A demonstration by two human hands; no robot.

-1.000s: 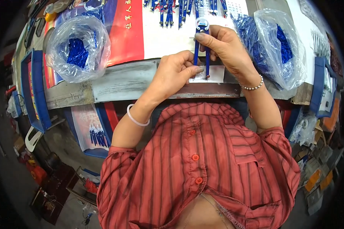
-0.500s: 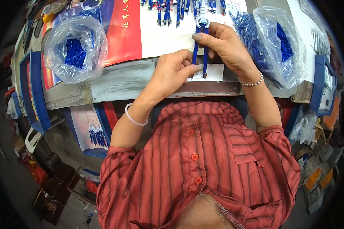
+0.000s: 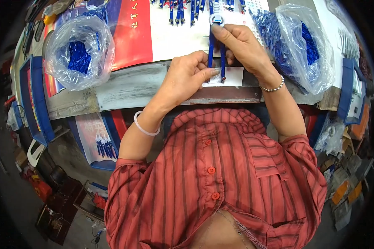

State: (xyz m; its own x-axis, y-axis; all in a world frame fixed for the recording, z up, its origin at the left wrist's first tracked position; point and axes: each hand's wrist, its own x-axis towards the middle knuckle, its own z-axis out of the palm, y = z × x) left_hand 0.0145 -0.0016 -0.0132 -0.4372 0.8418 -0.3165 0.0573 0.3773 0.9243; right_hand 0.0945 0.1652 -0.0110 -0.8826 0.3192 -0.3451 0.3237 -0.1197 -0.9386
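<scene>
A blue drawing compass (image 3: 223, 63) with a pale round head stands between my hands, its two legs slightly apart and pointing toward me. My right hand (image 3: 248, 49) grips it just below the head, the thumb pressed on top. Lower down, my left hand (image 3: 186, 75) is closed on the left leg near its tip, with thumb and fingers pinching it. A small white paper (image 3: 234, 77) lies under the leg tips at the table edge. Several more blue compasses (image 3: 192, 14) lie in a row on the printed sheet beyond my hands.
Clear plastic bags of blue parts stand at left (image 3: 108, 54) and right (image 3: 326, 62). Blue trays hang at the table's left (image 3: 39, 99) and right (image 3: 351, 93) ends. Below the table at left, an open blue drawer (image 3: 104, 164) holds several blue-and-white pieces.
My right thumb has moved up the compass to just under its head, covering part of it. The compass head has shifted slightly away and left. My left hand keeps its pinch.
</scene>
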